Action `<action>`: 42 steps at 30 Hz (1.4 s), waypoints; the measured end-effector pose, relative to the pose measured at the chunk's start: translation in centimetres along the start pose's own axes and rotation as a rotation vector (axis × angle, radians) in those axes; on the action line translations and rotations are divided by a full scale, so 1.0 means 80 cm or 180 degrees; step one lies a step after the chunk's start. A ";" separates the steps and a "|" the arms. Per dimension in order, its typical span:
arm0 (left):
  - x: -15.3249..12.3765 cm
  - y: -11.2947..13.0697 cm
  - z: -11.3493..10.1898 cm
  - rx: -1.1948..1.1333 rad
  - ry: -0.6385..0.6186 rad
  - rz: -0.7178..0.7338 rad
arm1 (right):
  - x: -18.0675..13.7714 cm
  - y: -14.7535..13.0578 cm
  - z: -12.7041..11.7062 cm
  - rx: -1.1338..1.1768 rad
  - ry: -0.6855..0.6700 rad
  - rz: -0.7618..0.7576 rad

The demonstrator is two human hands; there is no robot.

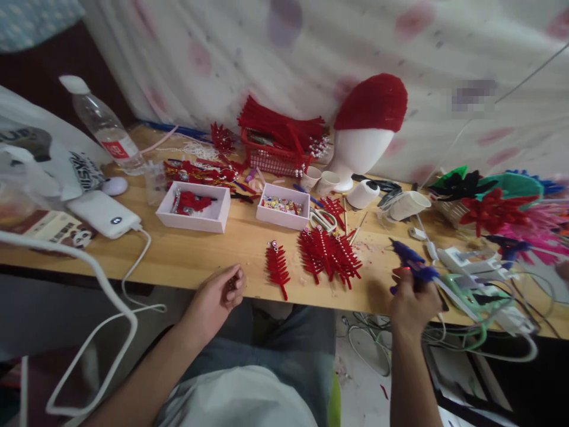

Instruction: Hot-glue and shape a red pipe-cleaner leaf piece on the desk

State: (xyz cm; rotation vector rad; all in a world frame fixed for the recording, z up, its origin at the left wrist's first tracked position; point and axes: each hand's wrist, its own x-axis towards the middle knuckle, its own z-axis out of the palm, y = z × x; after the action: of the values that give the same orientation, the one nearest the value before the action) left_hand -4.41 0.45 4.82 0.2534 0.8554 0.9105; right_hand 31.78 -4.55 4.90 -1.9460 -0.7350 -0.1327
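My right hand (412, 305) grips a blue hot glue gun (405, 254) above the right part of the table, its nozzle pointing up and left. A small red light shows near my thumb. My left hand (216, 299) is at the table's front edge, fingers curled in; whatever they may hold is hidden. To its right lies one red fuzzy leaf-shaped piece (277, 270) with a small round ornament at its top. Further right, several similar red pieces (329, 255), some with rows of white beads, are piled together.
Behind lie a box of small beads (284, 220), a box with red pieces (192, 224), scissors (323, 220) and a red basket (275, 161). A foam head (351, 151) wears a red cap. Cables and power strips (471, 261) crowd the right; a bottle (106, 133) and power bank (104, 213) stand left.
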 end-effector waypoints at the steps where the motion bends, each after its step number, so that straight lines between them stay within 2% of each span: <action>1: 0.002 0.000 -0.002 0.0021 0.0012 0.0066 | -0.007 -0.012 -0.007 0.0341 0.0071 0.0053; 3: 0.007 0.001 -0.004 0.0044 0.0016 0.0147 | -0.025 -0.039 -0.022 0.0811 0.0143 0.0002; 5: 0.012 0.004 -0.002 0.0088 -0.0017 0.0167 | -0.047 -0.067 -0.037 0.0912 -0.0026 -0.0141; 7: 0.018 0.008 0.001 0.0198 -0.0065 0.0237 | -0.069 -0.090 -0.045 0.0897 -0.0603 -0.0219; 9: 0.026 0.011 0.005 0.0506 -0.0062 0.0479 | -0.090 -0.104 -0.042 0.0845 -0.1381 -0.0284; 11: 0.036 0.012 0.009 0.1251 0.0047 0.1045 | -0.109 -0.112 -0.030 0.0722 -0.1990 -0.0415; 13: 0.047 0.011 0.011 0.2372 0.0145 0.1738 | -0.123 -0.116 -0.012 0.0478 -0.2285 -0.0616; 16: 0.056 0.004 0.012 0.3836 0.0096 0.2409 | -0.137 -0.117 0.010 0.0092 -0.2318 -0.0957; 20: 0.057 -0.010 0.011 0.4657 -0.0175 0.2806 | -0.143 -0.115 0.022 -0.0110 -0.2158 -0.1288; 26: 0.055 -0.017 0.007 0.4974 -0.0315 0.3062 | -0.145 -0.110 0.026 -0.0188 -0.2128 -0.1488; 33: 0.053 -0.017 0.006 0.5180 -0.0533 0.3009 | -0.145 -0.106 0.032 -0.0295 -0.1994 -0.1646; 42: 0.056 -0.020 0.003 0.5179 -0.0563 0.3193 | -0.146 -0.104 0.034 -0.0276 -0.1996 -0.1652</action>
State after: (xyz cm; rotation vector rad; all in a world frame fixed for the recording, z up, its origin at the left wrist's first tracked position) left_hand -1.84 3.01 1.69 2.2836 1.1376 0.8313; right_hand 17.16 -4.82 5.47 -1.8400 -1.6652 0.1452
